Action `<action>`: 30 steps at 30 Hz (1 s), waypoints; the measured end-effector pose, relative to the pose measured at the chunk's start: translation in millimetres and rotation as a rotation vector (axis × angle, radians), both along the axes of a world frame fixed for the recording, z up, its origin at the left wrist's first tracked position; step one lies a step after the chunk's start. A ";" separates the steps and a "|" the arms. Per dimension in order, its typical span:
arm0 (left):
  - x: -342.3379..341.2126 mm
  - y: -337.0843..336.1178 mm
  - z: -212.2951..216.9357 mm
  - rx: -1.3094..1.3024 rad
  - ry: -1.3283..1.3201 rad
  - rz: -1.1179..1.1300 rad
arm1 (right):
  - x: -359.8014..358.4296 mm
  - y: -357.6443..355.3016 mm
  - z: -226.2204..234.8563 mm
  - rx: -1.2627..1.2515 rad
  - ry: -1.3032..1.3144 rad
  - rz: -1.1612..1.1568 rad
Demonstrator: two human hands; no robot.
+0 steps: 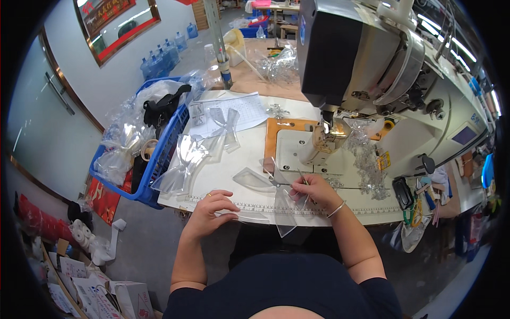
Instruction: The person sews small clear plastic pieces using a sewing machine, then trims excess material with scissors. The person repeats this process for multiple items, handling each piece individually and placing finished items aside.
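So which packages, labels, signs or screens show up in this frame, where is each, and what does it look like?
Framed sign: wall, upper left; brown frame, red panel.
Printed sheet: table, behind the clear bows; white, gridded.
Yellow label: sewing machine front; small, rectangular.
Screen: machine's right side; small, bluish.
Cartons: floor, lower left; white.

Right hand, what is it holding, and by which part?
The right hand holds a thin metal tool, apparently by its rear end, tip on the clear plastic bow piece. The exact grip is hidden.

Pale wall (69, 58), framed mirror (119, 24), grey floor (159, 239)
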State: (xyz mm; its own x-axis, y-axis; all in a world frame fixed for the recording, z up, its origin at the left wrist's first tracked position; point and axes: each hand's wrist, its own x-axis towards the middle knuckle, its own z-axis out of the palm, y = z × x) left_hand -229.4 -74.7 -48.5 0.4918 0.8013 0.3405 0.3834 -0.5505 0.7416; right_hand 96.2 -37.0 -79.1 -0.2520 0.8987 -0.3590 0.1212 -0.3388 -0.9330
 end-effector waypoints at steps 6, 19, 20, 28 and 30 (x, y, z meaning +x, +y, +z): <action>5.5 0.7 -4.0 -0.008 0.013 -0.002 | 1.9 -9.9 -8.3 -0.043 0.079 0.011; 5.9 -5.8 1.9 0.045 0.058 -0.010 | -5.3 -19.9 7.7 0.292 -0.515 0.025; 7.0 -6.6 2.9 0.052 0.061 -0.010 | -5.1 -17.8 9.2 0.316 -0.561 0.061; -1.1 -2.8 21.7 -0.063 -0.390 -0.117 | -6.6 -18.2 14.3 0.476 -0.829 0.100; 0.2 4.8 15.0 -0.212 -0.957 -0.110 | 4.6 -19.2 8.7 0.763 -0.740 -0.058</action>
State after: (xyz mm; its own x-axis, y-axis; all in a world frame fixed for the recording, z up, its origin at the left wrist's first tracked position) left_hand -229.2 -69.9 -33.5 0.1592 0.8580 0.4883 -0.4757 -0.3668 0.7995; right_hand 100.7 -56.2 -70.4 -0.1514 0.9543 0.2578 0.7477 0.2811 -0.6016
